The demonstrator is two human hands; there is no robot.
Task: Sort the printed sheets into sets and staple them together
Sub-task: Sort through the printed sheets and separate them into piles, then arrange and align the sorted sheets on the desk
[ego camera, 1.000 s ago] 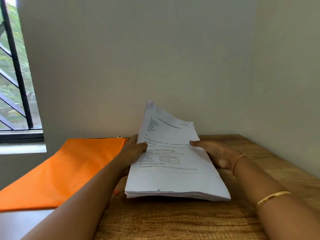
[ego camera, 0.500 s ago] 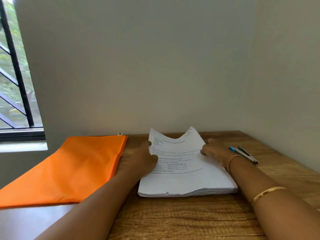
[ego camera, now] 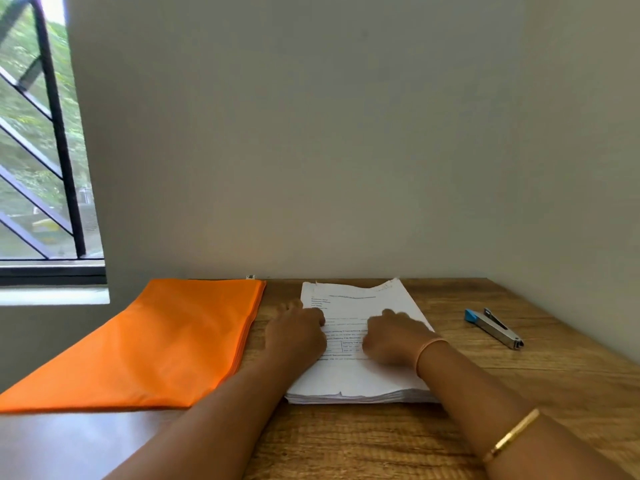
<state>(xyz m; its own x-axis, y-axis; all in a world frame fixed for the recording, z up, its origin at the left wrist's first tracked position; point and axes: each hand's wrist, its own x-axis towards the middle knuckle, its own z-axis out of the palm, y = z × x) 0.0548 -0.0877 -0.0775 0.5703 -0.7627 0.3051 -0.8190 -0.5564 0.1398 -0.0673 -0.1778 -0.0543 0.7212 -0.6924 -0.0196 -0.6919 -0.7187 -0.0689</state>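
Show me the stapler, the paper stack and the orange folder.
stapler (ego camera: 493, 328): head view, its metal body.
paper stack (ego camera: 353, 375): head view, top sheet's near part.
orange folder (ego camera: 166, 341): head view, cover's middle.

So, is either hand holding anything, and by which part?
Nothing clearly: left hand and right hand rest on top of the paper stack; blur hides any pinch.

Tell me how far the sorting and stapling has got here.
Done: nothing yet; the paper stack lies whole on the wooden desk, no separate sets. In hand: the left hand and right hand rest on its top sheet. Left: splitting into sets and stapling; the stapler lies untouched at right.
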